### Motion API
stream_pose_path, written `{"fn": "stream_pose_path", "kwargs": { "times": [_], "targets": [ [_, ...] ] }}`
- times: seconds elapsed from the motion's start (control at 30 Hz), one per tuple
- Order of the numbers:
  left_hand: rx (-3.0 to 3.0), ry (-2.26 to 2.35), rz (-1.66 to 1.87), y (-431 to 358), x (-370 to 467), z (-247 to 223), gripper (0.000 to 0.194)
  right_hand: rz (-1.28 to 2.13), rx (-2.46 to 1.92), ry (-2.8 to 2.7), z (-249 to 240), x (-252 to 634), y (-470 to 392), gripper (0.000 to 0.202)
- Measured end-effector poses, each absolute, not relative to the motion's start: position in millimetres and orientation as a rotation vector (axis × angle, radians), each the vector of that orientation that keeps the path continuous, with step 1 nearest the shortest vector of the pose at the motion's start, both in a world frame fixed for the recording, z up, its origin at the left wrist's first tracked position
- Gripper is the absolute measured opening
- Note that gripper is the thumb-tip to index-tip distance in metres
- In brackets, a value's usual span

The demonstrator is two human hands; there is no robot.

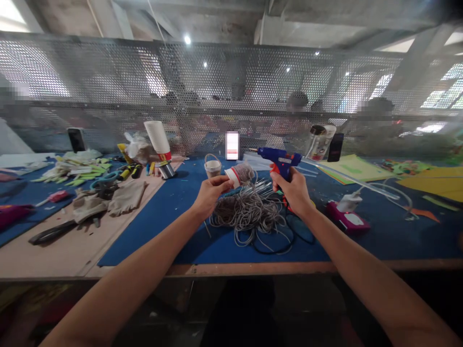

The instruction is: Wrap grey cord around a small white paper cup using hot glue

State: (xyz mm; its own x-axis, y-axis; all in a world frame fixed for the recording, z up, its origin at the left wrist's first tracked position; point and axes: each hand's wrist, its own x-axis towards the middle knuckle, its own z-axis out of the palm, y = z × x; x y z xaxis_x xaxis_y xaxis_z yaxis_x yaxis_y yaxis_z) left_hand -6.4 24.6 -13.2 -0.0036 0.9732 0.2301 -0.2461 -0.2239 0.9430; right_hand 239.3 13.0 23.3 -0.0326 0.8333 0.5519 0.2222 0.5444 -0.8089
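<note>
My left hand (pixel 211 195) grips a paper cup (pixel 233 176) by its rim end, tilted sideways, with grey cord wound around its far part. In my right hand (pixel 292 190) is a blue hot glue gun (pixel 280 159); its nozzle points left, above the cup, and a clear glue stick (pixel 347 178) sticks out of its back. Beneath both hands lies a loose heap of grey cord (pixel 249 214). A small cup-shaped basket with a handle (pixel 212 167) stands just behind my left hand.
A stack of paper cups (pixel 157 137) leans at the left back. Work gloves (pixel 126 197), blue scissors (pixel 104 180) and a black-handled tool (pixel 52 232) lie left. A magenta power block with a white charger (pixel 349 214) sits right, near coloured paper (pixel 350 167). A perforated metal screen (pixel 231 86) rises behind.
</note>
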Motion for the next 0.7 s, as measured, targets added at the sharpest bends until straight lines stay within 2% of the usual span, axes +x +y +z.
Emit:
{"fn": "stream_pose_path", "kwargs": {
  "times": [0.4, 0.7],
  "targets": [
    [1.167, 0.875, 1.479, 25, -8, -11, 0.034, 0.717, -1.037, -1.704, 18, 233, 8, 0.031],
    [1.250, 0.904, 1.518, 26, -11, -9, 0.026, 0.612, -1.140, -1.793, 9, 231, 11, 0.038]
  ]
}}
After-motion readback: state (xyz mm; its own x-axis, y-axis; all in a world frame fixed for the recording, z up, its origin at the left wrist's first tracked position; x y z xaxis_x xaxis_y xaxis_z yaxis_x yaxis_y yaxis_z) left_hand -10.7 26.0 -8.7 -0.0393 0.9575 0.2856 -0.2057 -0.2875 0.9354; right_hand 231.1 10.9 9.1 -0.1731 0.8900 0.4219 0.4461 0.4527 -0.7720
